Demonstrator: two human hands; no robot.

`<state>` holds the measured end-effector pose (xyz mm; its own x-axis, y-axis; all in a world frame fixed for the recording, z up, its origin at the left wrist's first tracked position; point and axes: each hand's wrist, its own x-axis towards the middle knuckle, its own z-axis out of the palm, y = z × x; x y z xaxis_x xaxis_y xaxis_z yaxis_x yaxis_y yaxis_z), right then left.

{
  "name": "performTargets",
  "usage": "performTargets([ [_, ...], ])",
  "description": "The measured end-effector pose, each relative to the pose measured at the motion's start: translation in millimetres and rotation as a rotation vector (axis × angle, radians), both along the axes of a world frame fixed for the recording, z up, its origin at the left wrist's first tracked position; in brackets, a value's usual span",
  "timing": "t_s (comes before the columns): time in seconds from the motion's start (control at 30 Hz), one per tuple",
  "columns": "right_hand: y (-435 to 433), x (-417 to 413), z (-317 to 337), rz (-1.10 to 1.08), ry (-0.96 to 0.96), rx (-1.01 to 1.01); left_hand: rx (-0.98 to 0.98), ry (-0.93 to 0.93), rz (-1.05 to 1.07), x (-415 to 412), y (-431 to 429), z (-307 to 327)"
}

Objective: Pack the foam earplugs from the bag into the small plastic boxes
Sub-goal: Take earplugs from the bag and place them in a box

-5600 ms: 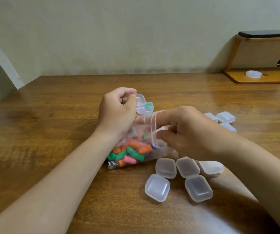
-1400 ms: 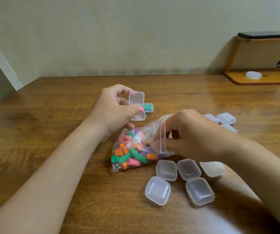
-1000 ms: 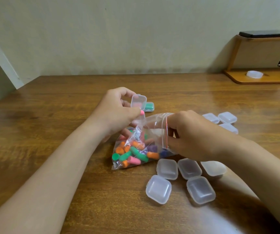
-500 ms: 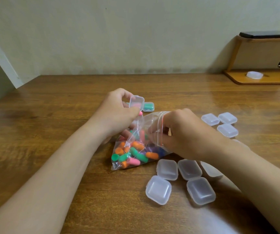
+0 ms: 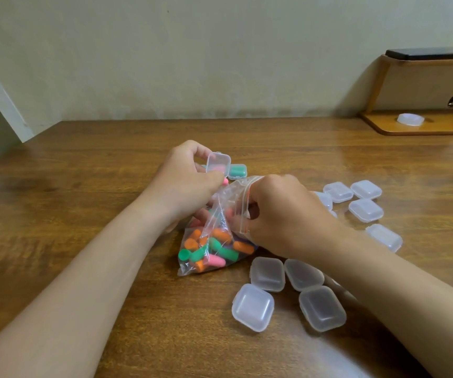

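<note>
Hands (image 5: 184,186) (image 5: 285,219) hold box (image 5: 218,166) and bag (image 5: 211,249).

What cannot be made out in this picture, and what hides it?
Head view:
- Right hand fingertips: hidden inside the bag; whether they pinch anything is unclear.
- Open box in the left hand: thumb covers its base.
- Boxes under the right forearm: partly covered.
- Dark slab on the shelf: cut by the right edge.

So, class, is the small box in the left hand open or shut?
Open: the small box held by the left hand has its lid raised, a pink earplug poking out below.
</note>
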<state>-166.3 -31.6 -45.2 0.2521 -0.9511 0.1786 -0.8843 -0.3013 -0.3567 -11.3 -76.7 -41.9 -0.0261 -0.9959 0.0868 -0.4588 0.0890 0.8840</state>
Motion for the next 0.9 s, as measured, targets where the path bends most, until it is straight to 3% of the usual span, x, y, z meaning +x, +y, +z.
performTargets([
  [0.47, 5.6, -32.9, 18.5, 0.129, -0.077, -0.003, 0.031, 0.031, 0.049, 1.4, -4.6, -2.5],
  [0.77, 7.3, -56.5, 38.6, 0.134, -0.311, -0.184, 0.014, 0.081, 0.066, 0.2, -2.7, -0.2],
  [0.9, 2.6, -64.6, 39.5, 0.060, -0.390, -0.254, -0.110, 0.158, 0.066, 0.2, -2.4, 1.6],
])
